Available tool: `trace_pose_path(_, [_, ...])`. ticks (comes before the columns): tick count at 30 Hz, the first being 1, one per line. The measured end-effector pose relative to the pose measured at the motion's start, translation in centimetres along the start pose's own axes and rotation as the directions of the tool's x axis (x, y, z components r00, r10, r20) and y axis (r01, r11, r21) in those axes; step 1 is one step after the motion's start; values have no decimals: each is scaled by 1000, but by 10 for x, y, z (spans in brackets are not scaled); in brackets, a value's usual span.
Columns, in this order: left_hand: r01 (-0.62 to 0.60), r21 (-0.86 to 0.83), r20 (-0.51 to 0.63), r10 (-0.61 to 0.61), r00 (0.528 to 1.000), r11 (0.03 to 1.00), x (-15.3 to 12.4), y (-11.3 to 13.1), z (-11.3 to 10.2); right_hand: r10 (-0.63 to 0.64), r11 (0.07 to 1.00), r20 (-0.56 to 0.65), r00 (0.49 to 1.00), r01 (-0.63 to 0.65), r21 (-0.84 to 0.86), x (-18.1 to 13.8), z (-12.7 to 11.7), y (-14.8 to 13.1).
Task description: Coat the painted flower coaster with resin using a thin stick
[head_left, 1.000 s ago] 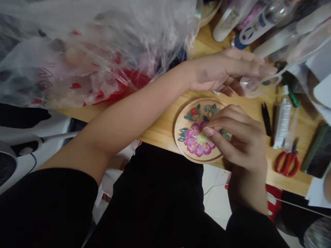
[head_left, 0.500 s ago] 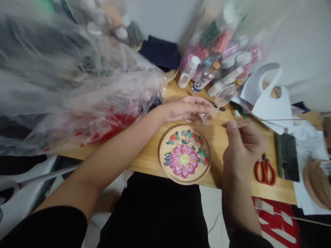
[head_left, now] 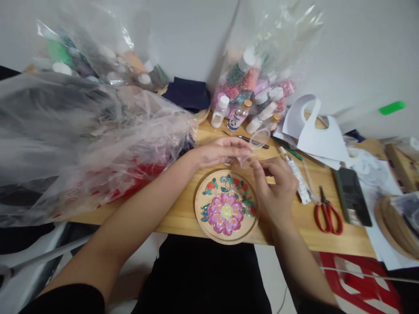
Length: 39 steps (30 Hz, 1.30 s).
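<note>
My left hand (head_left: 225, 152) reaches over the far side of a round wooden plate (head_left: 200, 192), its fingers closed on a small clear plastic cup (head_left: 245, 161). Another clear cup (head_left: 260, 138) is tilted just beyond those fingertips. Close by on the right, my right hand (head_left: 278, 183) is pinched, thumb tip at the held cup. The thin stick it held a moment ago is hardly visible now. A glossy pink flower (head_left: 225, 213) with a yellow centre, green leaves and red fruit are painted on the plate.
Bottles (head_left: 238, 115) and a clear bag of coloured jars (head_left: 252, 78) stand behind. At right lie a white tube (head_left: 297, 176), red-handled pliers (head_left: 328, 216), a phone (head_left: 352, 196) and white paper (head_left: 322, 135). A plastic sheet (head_left: 137, 126) covers the left side.
My right hand has moved left to the cup in my left hand. The thin stick that pointed right from its fingers is no longer clear. The view has shifted, uncovering the white tube.
</note>
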<state>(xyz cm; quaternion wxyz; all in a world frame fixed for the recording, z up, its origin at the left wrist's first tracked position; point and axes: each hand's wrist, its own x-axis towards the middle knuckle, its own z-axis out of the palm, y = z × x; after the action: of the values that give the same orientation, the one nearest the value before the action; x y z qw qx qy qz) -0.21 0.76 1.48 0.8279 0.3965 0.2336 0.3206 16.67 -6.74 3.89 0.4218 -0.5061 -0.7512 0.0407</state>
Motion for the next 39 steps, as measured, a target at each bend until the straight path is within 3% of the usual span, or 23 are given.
trace_pose_path(8, [7,-1,-13,-7,1000,1000,0,0,0,50,996,39,998,-53,77,0,-1,1])
trace_pose_path(14, [0,-15,-12,-1,1000,1000,0,0,0,163,973,17,986,-164,162,2,-3,-3])
trace_pose_path(26, [-9,-33,20,10,1000,999,1,-2,-2,321,833,9,947,-287,473,1,-11,-1])
trace_pose_path(28, [-12,-32,8,12,1000,999,1,-3,-2,250,809,62,966,-243,536,1,-16,-2])
trace_pose_path(31, [-30,-12,-9,30,1000,999,2,-3,0,12,812,230,973,-144,565,1,-22,-8])
trace_pose_path(35, [-7,32,-35,8,999,999,1,0,4,-286,843,472,834,-15,537,0,-20,-18])
trace_pose_path(39, [-26,14,-15,26,1000,1000,-1,2,4,-379,864,544,749,77,497,-1,-10,-22])
